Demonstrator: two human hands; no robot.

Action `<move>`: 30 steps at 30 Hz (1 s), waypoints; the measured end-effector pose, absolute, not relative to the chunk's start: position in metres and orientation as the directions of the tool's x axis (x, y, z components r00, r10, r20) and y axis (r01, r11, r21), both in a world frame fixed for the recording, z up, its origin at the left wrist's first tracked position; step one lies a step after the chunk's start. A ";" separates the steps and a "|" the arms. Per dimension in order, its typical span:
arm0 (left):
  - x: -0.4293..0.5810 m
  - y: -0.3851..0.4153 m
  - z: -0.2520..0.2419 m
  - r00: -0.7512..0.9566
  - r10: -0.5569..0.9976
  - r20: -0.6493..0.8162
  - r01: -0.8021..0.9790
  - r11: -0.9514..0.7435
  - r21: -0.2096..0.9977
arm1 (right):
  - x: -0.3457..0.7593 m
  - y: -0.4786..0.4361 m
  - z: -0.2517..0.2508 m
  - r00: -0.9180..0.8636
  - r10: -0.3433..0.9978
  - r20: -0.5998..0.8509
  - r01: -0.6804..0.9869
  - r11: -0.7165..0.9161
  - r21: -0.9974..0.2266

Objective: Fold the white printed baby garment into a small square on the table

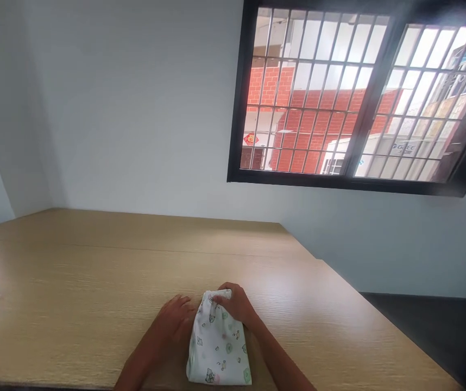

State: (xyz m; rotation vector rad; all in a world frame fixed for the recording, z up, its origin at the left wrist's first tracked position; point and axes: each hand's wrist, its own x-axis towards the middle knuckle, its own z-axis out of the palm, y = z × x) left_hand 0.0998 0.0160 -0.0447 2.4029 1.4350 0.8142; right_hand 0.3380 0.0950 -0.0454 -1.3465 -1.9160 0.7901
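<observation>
Head view: wooden table [94, 271], window [310, 92], right hand [235, 304] pinching folded cloth [216, 342], left hand [174, 320] open.

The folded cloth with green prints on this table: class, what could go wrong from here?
The right hand grips only the top edge of the printed cloth, so the fold could slip open. The left hand sits beside it, barely steadying it. The cloth's lower end seems close to the table's near edge, so it might slide off.

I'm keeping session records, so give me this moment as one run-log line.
left hand: beside cloth | right hand: pinching cloth's top edge | folded cloth: white, green print | wooden table: under cloth
</observation>
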 end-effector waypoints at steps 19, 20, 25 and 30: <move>0.165 -0.025 -0.041 0.468 0.842 0.268 0.523 -0.508 0.684 | 0.335 -0.004 -0.043 -0.594 0.794 0.127 0.603 0.544 -0.584; 0.166 -0.024 -0.035 0.441 0.859 0.260 0.512 -0.479 0.713 | 0.336 -0.004 -0.045 -0.600 0.792 0.113 0.620 0.549 -0.560; 0.168 -0.017 -0.055 0.487 0.862 0.142 0.766 -0.499 0.405 | 0.342 -0.007 -0.039 -0.608 0.793 0.036 0.716 0.568 -0.405; 0.148 -0.023 -0.061 0.414 0.909 0.042 0.867 -0.408 0.288 | 0.365 -0.019 -0.033 -0.506 0.861 -0.055 0.839 0.477 -0.264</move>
